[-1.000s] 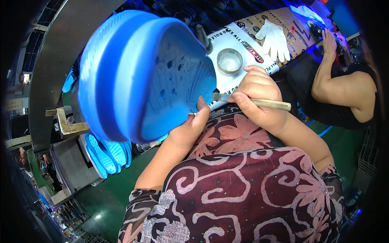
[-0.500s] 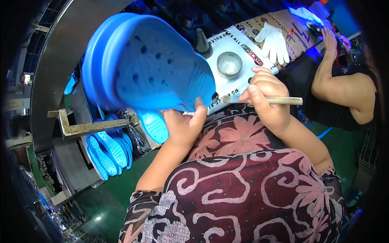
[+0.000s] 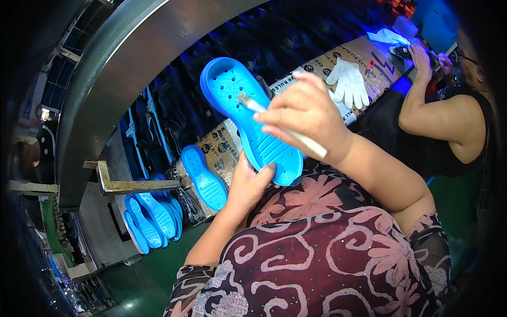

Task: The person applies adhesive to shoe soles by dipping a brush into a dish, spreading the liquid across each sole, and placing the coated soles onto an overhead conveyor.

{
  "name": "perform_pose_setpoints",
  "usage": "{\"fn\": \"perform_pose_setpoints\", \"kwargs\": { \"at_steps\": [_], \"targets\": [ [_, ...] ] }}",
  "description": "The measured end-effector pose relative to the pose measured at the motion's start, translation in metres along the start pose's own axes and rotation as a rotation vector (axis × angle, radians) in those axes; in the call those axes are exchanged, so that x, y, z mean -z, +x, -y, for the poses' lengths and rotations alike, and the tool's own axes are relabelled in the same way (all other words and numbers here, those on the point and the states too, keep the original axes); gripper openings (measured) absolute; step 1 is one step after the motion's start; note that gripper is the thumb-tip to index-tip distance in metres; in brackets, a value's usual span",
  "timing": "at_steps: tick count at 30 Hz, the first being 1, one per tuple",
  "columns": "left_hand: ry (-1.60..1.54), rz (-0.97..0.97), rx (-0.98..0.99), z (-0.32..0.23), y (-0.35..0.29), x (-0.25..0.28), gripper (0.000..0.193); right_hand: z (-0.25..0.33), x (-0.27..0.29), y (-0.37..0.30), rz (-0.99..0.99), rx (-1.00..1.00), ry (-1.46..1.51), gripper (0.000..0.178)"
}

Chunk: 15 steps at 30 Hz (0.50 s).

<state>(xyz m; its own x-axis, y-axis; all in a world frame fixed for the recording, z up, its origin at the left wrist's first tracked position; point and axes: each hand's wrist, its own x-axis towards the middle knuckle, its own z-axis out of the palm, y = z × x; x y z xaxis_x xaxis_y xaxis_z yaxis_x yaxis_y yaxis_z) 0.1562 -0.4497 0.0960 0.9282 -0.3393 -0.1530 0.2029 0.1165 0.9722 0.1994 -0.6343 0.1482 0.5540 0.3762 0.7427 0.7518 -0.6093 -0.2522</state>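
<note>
My left hand (image 3: 250, 180) grips a bright blue shoe sole (image 3: 260, 138) by its near end, thumb on the upper face. The sole slants up and away from me, its inner side with holes and ridges turned toward me. In my right hand (image 3: 311, 117) is a flat paintbrush (image 3: 306, 143) with a wooden handle. Its bristles touch or hover just over the holed far part of the sole; which one I cannot tell. Beside my left hand another blue sole (image 3: 205, 178) lies on the cardboard-covered bench (image 3: 222, 143).
Several blue soles (image 3: 153, 217) lean together at the lower left, beside a rusty metal bracket (image 3: 138, 185). A curved metal frame (image 3: 100, 79) arches over the left. White gloves (image 3: 348, 84) lie on the bench. A co-worker (image 3: 443, 113) works at the far right under blue light.
The sole has moved down from near the camera and lies more lengthwise. My right hand has brought the brush leftward over it, hiding the grey bowl seen before.
</note>
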Motion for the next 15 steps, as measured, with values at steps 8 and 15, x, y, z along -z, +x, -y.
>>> {"fn": "perform_pose_setpoints", "kwargs": {
  "at_steps": [8,15],
  "targets": [
    [-0.060,-0.042,0.018,-0.002,-0.002,0.005,0.055,0.003,0.026,-0.039,0.063,-0.321,0.610,0.016],
    [0.043,-0.085,0.023,0.000,0.002,0.005,0.062,-0.002,0.025,-0.064,-0.492,-1.047,1.450,0.034]
  ]
}}
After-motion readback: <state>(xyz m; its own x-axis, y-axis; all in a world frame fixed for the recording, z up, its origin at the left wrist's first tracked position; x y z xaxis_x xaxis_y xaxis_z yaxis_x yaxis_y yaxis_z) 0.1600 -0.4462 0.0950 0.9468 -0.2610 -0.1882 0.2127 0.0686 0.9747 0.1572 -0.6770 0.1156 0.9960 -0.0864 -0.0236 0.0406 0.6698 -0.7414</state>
